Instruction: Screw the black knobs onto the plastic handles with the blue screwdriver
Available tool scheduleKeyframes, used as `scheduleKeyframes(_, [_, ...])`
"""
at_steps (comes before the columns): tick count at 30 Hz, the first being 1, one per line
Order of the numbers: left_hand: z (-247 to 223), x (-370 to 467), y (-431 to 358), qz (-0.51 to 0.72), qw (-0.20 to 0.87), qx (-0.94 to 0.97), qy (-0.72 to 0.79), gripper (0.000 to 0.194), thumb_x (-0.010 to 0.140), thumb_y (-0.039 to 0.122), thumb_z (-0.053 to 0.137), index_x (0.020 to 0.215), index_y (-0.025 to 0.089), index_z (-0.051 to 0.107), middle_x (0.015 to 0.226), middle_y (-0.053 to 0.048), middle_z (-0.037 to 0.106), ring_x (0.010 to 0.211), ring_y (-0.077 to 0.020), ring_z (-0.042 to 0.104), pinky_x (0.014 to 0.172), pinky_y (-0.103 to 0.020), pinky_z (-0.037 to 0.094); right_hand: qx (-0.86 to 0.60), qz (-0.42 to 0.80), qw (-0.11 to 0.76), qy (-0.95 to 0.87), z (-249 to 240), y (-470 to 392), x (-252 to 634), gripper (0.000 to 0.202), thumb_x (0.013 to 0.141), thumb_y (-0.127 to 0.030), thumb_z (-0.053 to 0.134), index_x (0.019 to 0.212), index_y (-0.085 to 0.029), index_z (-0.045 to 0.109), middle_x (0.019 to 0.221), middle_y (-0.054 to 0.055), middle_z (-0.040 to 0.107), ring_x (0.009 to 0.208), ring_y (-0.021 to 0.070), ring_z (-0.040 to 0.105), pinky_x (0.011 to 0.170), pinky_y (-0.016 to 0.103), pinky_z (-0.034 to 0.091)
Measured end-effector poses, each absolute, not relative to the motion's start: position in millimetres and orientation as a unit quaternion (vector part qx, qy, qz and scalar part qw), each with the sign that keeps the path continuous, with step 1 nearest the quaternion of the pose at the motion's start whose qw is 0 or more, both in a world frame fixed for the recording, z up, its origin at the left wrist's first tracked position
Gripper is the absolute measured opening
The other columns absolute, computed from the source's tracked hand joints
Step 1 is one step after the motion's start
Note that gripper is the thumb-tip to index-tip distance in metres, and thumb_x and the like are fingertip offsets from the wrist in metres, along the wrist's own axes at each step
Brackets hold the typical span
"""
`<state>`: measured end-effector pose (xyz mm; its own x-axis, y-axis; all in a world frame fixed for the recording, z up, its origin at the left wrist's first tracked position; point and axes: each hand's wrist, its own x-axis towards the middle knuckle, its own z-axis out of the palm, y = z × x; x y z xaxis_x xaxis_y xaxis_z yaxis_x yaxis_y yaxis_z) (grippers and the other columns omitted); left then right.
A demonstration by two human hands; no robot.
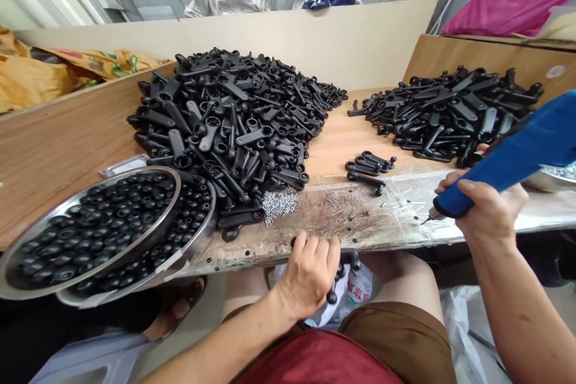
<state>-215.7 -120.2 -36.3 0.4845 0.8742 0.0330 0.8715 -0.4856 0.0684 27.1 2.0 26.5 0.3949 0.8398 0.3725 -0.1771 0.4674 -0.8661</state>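
Note:
My left hand (pixel 312 270) is closed around several black crank handles (pixel 348 261) at the front edge of the bench; their knobbed ends stick out on its right side. In my right hand (pixel 488 210) is a blue power screwdriver (pixel 508 162), its thin bit pointing down-left just over the bench's front strip. A small heap of silver screws (pixel 279 205) lies up and to the left of my left hand. Between the two hands, farther back, several black handles with knobs (pixel 366 165) rest on the wood.
A large pile of black handles (pixel 225 120) covers the bench's left and centre, a smaller pile (pixel 454 111) the back right. Two metal bowls of black knobs (pixel 94 228) overhang the left front edge. At the right edge stands a bowl (pixel 549 180), partly hidden by my right hand.

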Motion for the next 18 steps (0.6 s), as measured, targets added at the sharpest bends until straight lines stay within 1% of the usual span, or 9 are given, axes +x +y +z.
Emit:
scheduleKeyframes(4, [-89.7, -209.4, -153.0, 0.000, 0.063, 0.878, 0.475, 0.050, 0.086, 0.016, 0.037, 0.134, 0.004, 0.042, 0.106, -0.021, 0.061, 0.094, -0.0317, 0.057, 0.093, -0.058, 0.037, -0.371, 0.295, 0.765, -0.437, 21.4, 27.7, 26.6, 0.033, 0.044, -0.022, 0.073, 0.071, -0.020, 0.054, 0.051, -0.006, 0.060, 0.040, 0.0136, 0.052, 0.039, 0.025, 0.045])
scheduleKeyframes(6, [-122.4, -210.6, -153.0, -0.025, 0.094, 0.880, 0.466, 0.054, 0.083, 0.019, 0.046, 0.135, 0.007, 0.042, 0.107, -0.018, 0.063, 0.096, -0.0296, 0.058, 0.097, -0.054, 0.037, -0.370, 0.262, 0.778, -0.435, 23.6, 43.7, 25.8, 0.031, 0.045, -0.022, 0.074, 0.066, -0.020, 0.052, 0.053, -0.006, 0.060, 0.040, 0.0128, 0.053, 0.041, 0.025, 0.045])
scheduleKeyframes(8, [-153.4, -216.2, -141.2, -0.061, 0.123, 0.862, 0.487, 0.065, 0.075, 0.019, 0.058, 0.136, 0.006, 0.041, 0.115, -0.019, 0.061, 0.106, -0.0306, 0.056, 0.102, -0.051, 0.035, -0.375, 0.233, 0.787, -0.431, 26.8, 62.0, 24.1, 0.030, 0.047, -0.024, 0.075, 0.064, -0.020, 0.051, 0.053, -0.006, 0.059, 0.040, 0.0126, 0.053, 0.040, 0.025, 0.043])
scheduleKeyframes(9, [-166.6, -220.1, -133.0, -0.082, 0.138, 0.848, 0.505, 0.068, 0.073, 0.019, 0.061, 0.137, 0.007, 0.041, 0.121, -0.020, 0.058, 0.112, -0.0320, 0.054, 0.102, -0.050, 0.035, -0.378, 0.222, 0.789, -0.431, 28.2, 71.8, 23.3, 0.030, 0.047, -0.026, 0.075, 0.064, -0.020, 0.050, 0.052, -0.007, 0.058, 0.040, 0.0126, 0.052, 0.039, 0.026, 0.043])
scheduleKeyframes(11, [-186.1, -228.0, -117.6, -0.119, 0.170, 0.818, 0.537, 0.073, 0.074, 0.023, 0.066, 0.140, 0.010, 0.038, 0.137, -0.020, 0.047, 0.125, -0.0340, 0.044, 0.104, -0.051, 0.034, -0.390, 0.204, 0.786, -0.434, 29.8, 91.2, 23.2, 0.031, 0.049, -0.028, 0.075, 0.066, -0.021, 0.050, 0.051, -0.008, 0.055, 0.040, 0.0127, 0.051, 0.039, 0.026, 0.042])
scheduleKeyframes(13, [-193.9, -233.2, -109.1, -0.145, 0.201, 0.795, 0.553, 0.075, 0.074, 0.030, 0.072, 0.139, 0.013, 0.039, 0.143, -0.019, 0.041, 0.129, -0.0358, 0.039, 0.103, -0.053, 0.034, -0.407, 0.188, 0.779, -0.439, 29.0, 109.2, 26.3, 0.032, 0.049, -0.030, 0.075, 0.067, -0.022, 0.050, 0.051, -0.009, 0.052, 0.041, 0.0129, 0.050, 0.040, 0.027, 0.041])
scheduleKeyframes(14, [-193.0, -234.1, -108.0, -0.150, 0.216, 0.791, 0.552, 0.074, 0.075, 0.035, 0.073, 0.138, 0.014, 0.040, 0.143, -0.018, 0.040, 0.129, -0.0358, 0.039, 0.102, -0.054, 0.035, -0.415, 0.179, 0.775, -0.441, 27.5, 117.1, 29.5, 0.033, 0.049, -0.031, 0.076, 0.068, -0.022, 0.050, 0.052, -0.009, 0.052, 0.042, 0.0129, 0.050, 0.040, 0.027, 0.041])
scheduleKeyframes(16, [-182.0, -232.2, -110.2, -0.141, 0.239, 0.798, 0.535, 0.061, 0.081, 0.041, 0.068, 0.132, 0.016, 0.046, 0.139, -0.015, 0.045, 0.124, -0.0330, 0.045, 0.100, -0.055, 0.038, -0.432, 0.157, 0.769, -0.445, 22.7, 130.4, 38.8, 0.034, 0.049, -0.030, 0.077, 0.069, -0.022, 0.051, 0.055, -0.008, 0.052, 0.046, 0.0129, 0.050, 0.044, 0.028, 0.043])
scheduleKeyframes(18, [-159.3, -226.7, -113.2, -0.112, 0.252, 0.819, 0.503, 0.041, 0.089, 0.041, 0.059, 0.123, 0.018, 0.054, 0.129, -0.010, 0.053, 0.113, -0.0271, 0.054, 0.094, -0.051, 0.044, -0.445, 0.132, 0.766, -0.445, 15.6, 139.8, 51.1, 0.035, 0.050, -0.031, 0.078, 0.072, -0.022, 0.053, 0.059, -0.008, 0.052, 0.049, 0.0130, 0.050, 0.049, 0.030, 0.044])
